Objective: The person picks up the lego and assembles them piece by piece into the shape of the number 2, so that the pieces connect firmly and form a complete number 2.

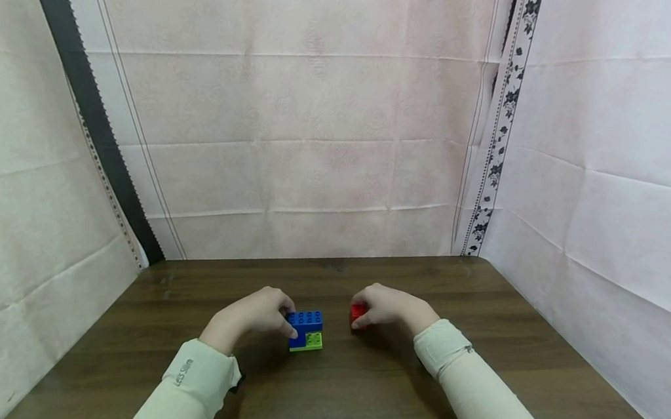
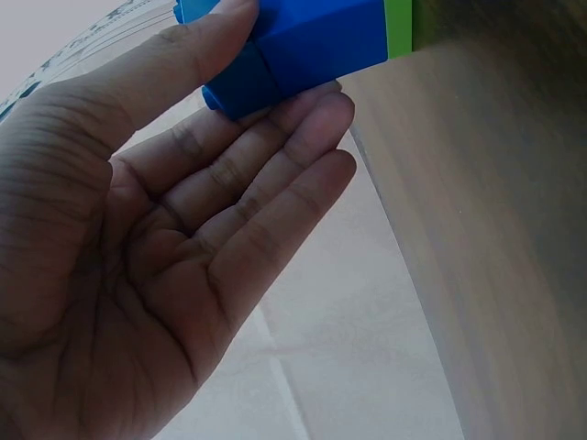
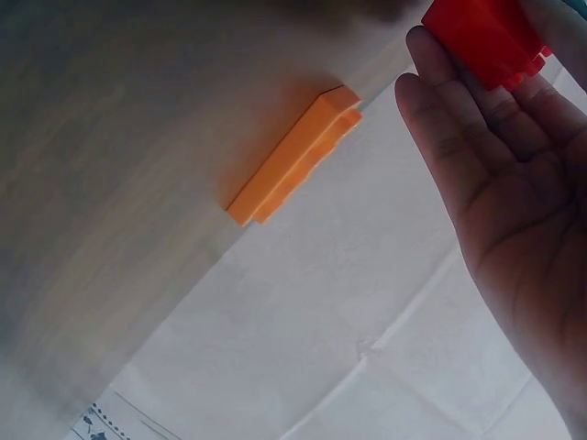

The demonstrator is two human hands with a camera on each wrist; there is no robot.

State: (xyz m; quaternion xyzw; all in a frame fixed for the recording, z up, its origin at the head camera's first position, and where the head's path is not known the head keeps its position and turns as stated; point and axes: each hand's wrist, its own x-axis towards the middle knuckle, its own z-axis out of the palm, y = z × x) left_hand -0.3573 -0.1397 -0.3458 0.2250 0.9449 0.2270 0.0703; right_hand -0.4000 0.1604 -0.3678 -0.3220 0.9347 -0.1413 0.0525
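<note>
Left hand (image 1: 261, 315): grip clamped on the blue/lime stack (image 1: 297, 326), thumb on the near side at its left end, fingers round behind. Left wrist view agrees: thumb on blue, fingertips against the opposite side, other fingers extended below, palm bare.

Stack is upright, front and centre on the desk (image 1: 304, 409), slightly left of the right hand's block. Blue on top, studs up, blue down the left front, lime piece (image 1: 313, 340) with studs at lower right, thin lime layer at the bottom. Can't tell if the bottom touches the desk.

Right hand (image 1: 392, 307): grip clamped on the red block (image 1: 357, 312), pinched between thumb and fingers at the hand's left side. Studs show along one side in the right wrist view. Contact with desk: can't tell. Red and stack are apart, bare desk between them.

Orange block (image 3: 293, 156): long, on the desk, studs facing away from the surface, not touching the right hand or red.

Surroundings: creased pale cloth (image 1: 332, 170) behind and on both sides. Dark strip (image 1: 101, 129) at left corner, floral strip (image 1: 507, 107) at right. Pale sleeves (image 1: 178, 393) on both arms, lettering on the left cuff.
</note>
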